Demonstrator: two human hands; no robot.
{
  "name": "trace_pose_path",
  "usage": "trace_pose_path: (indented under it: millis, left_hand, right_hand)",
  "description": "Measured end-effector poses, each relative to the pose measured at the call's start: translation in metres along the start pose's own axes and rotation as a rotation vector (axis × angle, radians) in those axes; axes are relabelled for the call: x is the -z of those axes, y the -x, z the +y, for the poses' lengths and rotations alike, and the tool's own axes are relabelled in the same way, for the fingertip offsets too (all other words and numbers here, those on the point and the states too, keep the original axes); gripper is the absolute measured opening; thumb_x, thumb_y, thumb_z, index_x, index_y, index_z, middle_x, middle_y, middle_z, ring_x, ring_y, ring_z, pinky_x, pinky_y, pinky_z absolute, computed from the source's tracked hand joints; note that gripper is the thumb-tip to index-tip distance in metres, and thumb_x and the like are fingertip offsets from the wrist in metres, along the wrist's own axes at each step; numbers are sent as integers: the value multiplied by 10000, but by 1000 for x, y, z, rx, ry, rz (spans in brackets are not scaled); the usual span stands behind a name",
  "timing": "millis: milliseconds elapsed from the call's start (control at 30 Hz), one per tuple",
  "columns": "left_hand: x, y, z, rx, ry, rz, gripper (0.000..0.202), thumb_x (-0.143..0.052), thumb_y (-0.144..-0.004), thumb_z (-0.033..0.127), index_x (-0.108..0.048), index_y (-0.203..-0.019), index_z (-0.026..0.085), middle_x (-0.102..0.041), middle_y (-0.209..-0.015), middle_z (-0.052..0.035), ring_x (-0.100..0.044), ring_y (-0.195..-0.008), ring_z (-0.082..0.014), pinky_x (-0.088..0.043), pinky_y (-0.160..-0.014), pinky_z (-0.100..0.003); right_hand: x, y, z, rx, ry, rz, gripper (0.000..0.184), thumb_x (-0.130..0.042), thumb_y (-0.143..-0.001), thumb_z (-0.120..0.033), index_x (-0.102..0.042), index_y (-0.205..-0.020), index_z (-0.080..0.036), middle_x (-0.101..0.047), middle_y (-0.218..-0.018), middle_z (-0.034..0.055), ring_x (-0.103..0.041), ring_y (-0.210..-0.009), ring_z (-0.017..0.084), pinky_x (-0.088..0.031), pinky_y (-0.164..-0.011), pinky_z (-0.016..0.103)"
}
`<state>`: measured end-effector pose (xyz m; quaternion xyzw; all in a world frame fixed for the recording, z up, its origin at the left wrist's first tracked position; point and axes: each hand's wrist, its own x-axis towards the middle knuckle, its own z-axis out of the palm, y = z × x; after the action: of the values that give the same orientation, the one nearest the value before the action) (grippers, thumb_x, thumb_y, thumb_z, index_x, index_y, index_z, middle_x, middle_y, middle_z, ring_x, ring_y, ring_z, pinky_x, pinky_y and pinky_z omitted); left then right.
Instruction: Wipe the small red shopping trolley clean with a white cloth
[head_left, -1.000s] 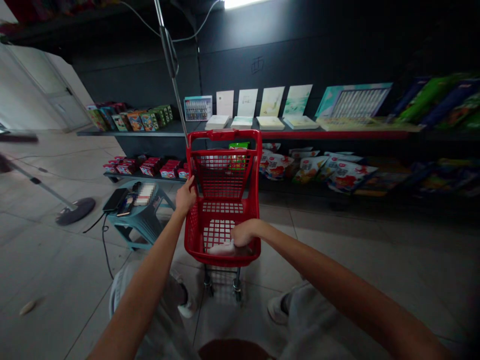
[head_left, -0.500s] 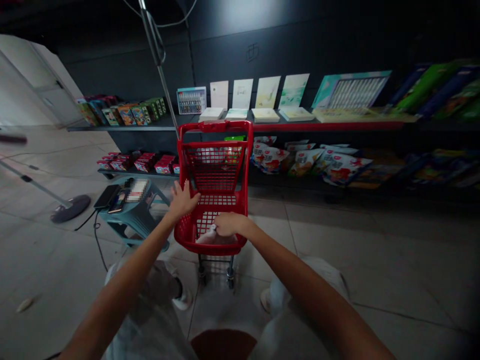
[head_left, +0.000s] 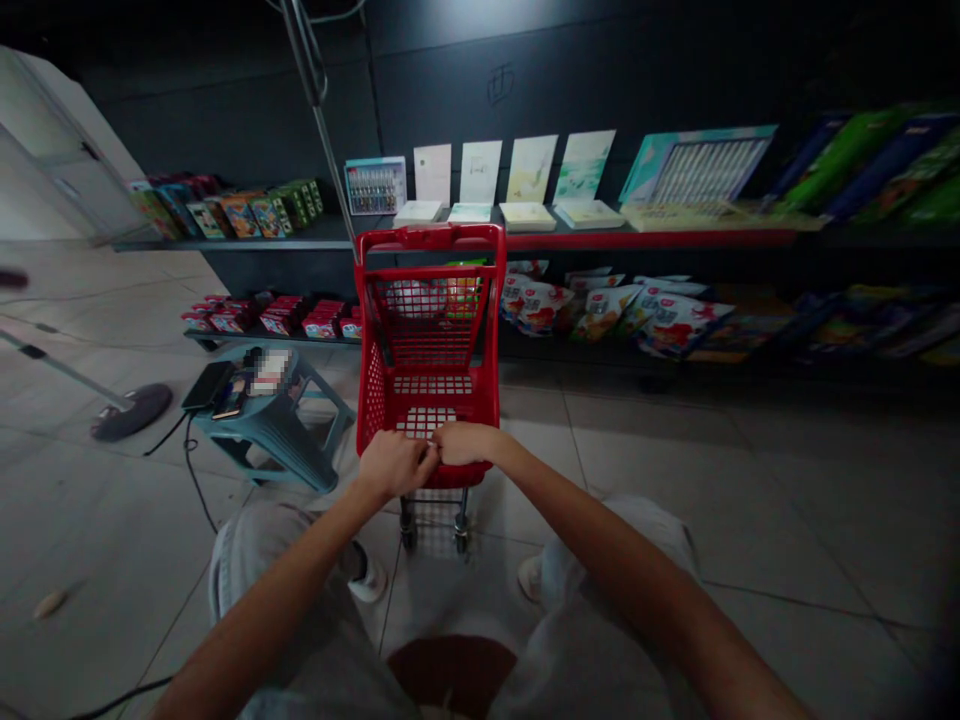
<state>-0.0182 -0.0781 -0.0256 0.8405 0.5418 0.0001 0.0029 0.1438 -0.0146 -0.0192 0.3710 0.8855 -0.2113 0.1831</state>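
A small red shopping cart (head_left: 427,385) with a grid basket stands in front of me, between my legs and the shelves. My left hand (head_left: 394,462) lies at the basket's near rim, its fingers curled and closed; what they hold is hidden. Close beside it, fingertips nearly meeting, my right hand (head_left: 469,443) bends down over the same rim, fingers closed. The pale, soft cloth-like piece it gripped a moment ago is now almost wholly covered by the hands.
A blue-grey stool (head_left: 274,415) with a phone and other small items stands left of the cart. Behind are shelves (head_left: 330,240) with boxes, books (head_left: 480,180) and snack bags (head_left: 540,305). A metal pole (head_left: 330,165) rises behind the cart; a stand base (head_left: 131,412) sits far left.
My left hand has come from the cart's left side, fingers spread, down to the near rim beside my right hand, and has closed. The pale cloth has gone from sight under the hands.
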Motion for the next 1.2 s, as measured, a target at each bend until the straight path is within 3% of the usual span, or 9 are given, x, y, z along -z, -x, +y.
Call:
trace_pose_path:
  millis: [133, 267, 533, 833, 1033, 1200]
  left_hand:
    - [-11, 4, -7, -48, 5, 139, 527, -377, -1000, 442, -756, -737, 186, -747, -712, -121, -697, -665, -234, -431, -648, -326]
    - [-18, 5, -16, -59, 3, 243, 411, -487, -933, 412, -705, -660, 195, -713, -645, -97, -656, -620, -221, -383, -621, -320]
    - [-20, -8, -46, -77, 28, 262, 375, -481, -924, 396, -651, -653, 201, -704, -641, -86, -591, -553, -200, -300, -581, -316]
    - [-29, -33, -86, -77, 27, 342, 346, -406, -952, 355, -598, -701, 213, -696, -688, -76, -574, -597, -205, -339, -626, -339]
    - [-29, -43, -93, -45, 85, 375, 370, -371, -987, 314, -596, -710, 215, -675, -701, -79, -579, -647, -214, -409, -715, -351]
    - [-27, -48, -105, 60, 194, 425, 278, -424, -945, 252, -668, -818, 209, -708, -790, -80, -637, -755, -226, -472, -796, -350]
  right_hand:
    - [3, 3, -1, 80, 35, -21, 388, -457, -958, -191, -777, -1145, -75, -765, -1144, 202, -744, -1022, 246, -505, -781, 251]
    - [0, -1, -4, 68, 68, 22, 412, -415, -983, -195, -768, -1157, -71, -757, -1168, 203, -738, -1051, 255, -500, -790, 262]
    - [-5, -2, -15, 62, 16, 177, 369, -423, -980, -201, -762, -1102, -119, -770, -1128, 175, -744, -1027, 257, -516, -801, 286]
    - [-1, 11, -29, 41, 157, 499, 388, -368, -1036, -285, -705, -1148, -131, -767, -1077, 167, -744, -1000, 302, -552, -844, 393]
    - [-12, 27, -11, 138, 164, 633, 470, -432, -1023, -291, -550, -1441, -113, -751, -1180, 165, -743, -991, 267, -535, -828, 358]
    - [-22, 24, 10, 309, 68, 727, 399, -522, -957, -195, -648, -1325, -103, -771, -1123, 138, -728, -987, 227, -517, -914, 345]
